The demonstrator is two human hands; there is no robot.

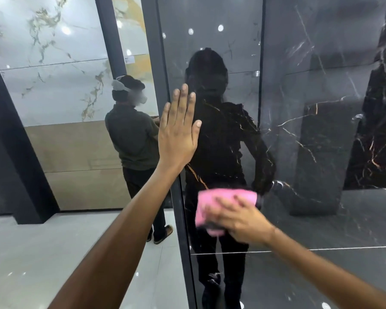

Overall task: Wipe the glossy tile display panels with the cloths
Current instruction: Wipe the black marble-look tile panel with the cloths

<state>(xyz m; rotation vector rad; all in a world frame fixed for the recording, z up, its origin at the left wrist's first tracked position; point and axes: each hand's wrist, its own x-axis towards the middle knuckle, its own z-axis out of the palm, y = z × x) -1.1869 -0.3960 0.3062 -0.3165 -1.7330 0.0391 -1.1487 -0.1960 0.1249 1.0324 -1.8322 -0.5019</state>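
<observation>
Person in green shirt (132, 139), floor (54, 253)

A glossy pale tiled floor (42, 259) carries a standing person's sandalled feet (163, 234) beside the panels.
</observation>
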